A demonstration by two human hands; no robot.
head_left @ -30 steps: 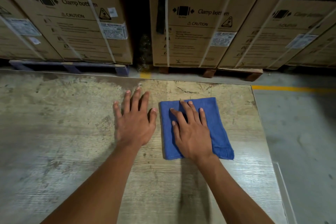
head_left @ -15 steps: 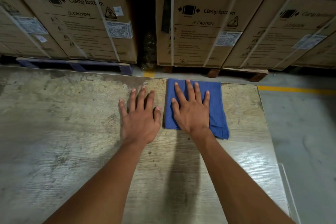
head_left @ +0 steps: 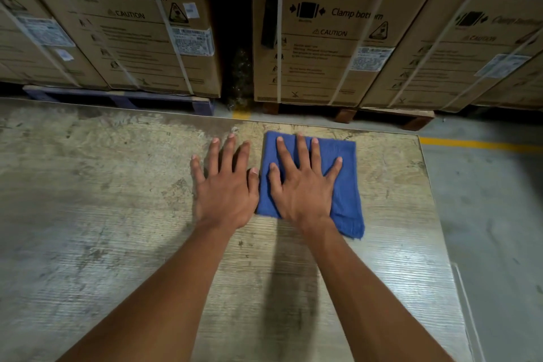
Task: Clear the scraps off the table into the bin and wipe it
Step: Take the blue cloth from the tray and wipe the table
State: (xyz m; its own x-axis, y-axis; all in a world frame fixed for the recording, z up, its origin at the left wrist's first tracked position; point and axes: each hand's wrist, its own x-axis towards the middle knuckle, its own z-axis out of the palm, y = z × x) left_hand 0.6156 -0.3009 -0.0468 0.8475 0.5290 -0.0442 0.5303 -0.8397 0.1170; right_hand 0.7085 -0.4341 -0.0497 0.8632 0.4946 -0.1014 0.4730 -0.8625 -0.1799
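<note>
Blue cloth point(head_left: 343, 185) unmoved since half a second ago, right hand point(head_left: 302, 188) hiding its middle.

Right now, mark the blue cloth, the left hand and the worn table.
folded blue cloth point(head_left: 342, 182), head view, bare right part.
left hand point(head_left: 226, 194), head view, back of hand.
worn wood-grain table point(head_left: 88, 214), head view, bare left surface.

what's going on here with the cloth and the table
A person is wiping a worn table with a blue cloth. The right hand lies flat on the folded cloth with fingers spread, pressing it down near the table's far edge. The left hand rests flat on the bare tabletop right beside the cloth. No scraps or bin show in this view. Behind the table stand strapped cardboard boxes marked as washing machines, set on pallets.
</note>
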